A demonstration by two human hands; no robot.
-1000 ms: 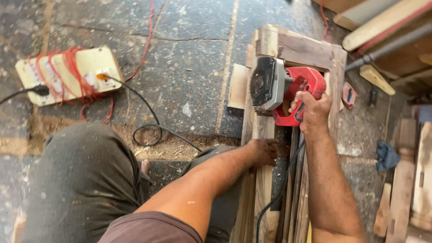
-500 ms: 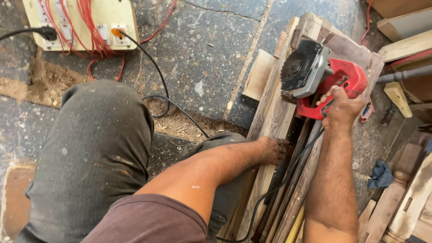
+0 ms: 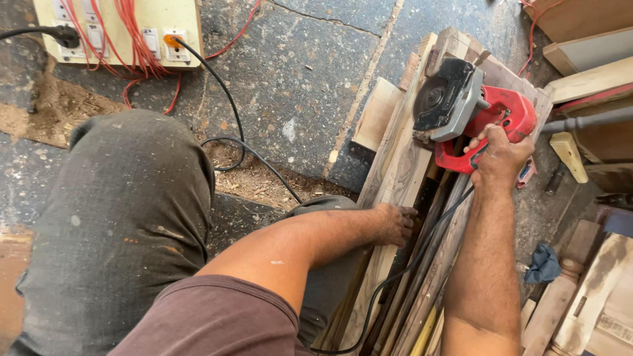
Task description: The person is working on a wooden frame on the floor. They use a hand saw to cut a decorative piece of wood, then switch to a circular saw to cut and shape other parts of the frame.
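My right hand grips the handle of a red and grey circular saw, which rests on a stack of long wooden planks on the floor. Its blade guard faces left over the pale top plank. My left hand presses down on the planks a little below the saw, fingers curled over the plank edge. A black cord runs from the saw down between my arms. My knee in grey trousers fills the left foreground.
A cream socket board with red wires and a plugged black cable lies at top left on the dark stone floor. Sawdust lies by the cable. Wood offcuts, a turned wooden leg and a blue rag crowd the right side.
The view has shifted so the saw and planks sit further right and higher. My right hand has kept its hold on the saw and my left hand has stayed on the planks.
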